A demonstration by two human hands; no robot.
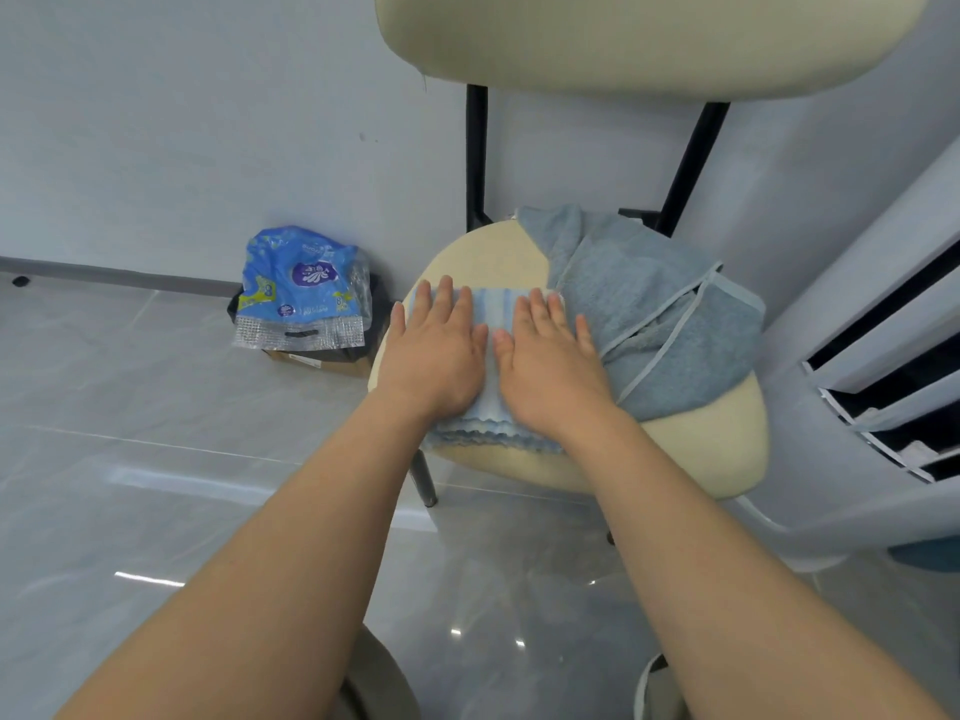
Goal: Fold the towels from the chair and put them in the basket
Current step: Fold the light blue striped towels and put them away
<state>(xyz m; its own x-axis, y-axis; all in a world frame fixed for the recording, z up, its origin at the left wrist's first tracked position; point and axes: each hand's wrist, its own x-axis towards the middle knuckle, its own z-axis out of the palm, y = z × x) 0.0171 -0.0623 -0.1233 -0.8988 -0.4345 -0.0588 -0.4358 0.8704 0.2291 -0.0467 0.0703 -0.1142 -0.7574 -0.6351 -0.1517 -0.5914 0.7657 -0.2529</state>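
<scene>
A small light-blue striped towel (493, 309) lies folded on the cream chair seat (706, 449). My left hand (434, 350) and my right hand (548, 361) press flat on it side by side, fingers straight. A larger grey-blue towel (660, 314) with a pale trimmed edge lies crumpled on the right and rear half of the seat, touching my right hand's little-finger side. The light grey slatted basket (883, 366) stands at the right edge, only partly in view.
The chair's cream backrest (649, 39) and black posts rise behind the seat. A blue plastic package (301, 293) sits on a box on the glossy grey tiled floor by the white wall, left of the chair.
</scene>
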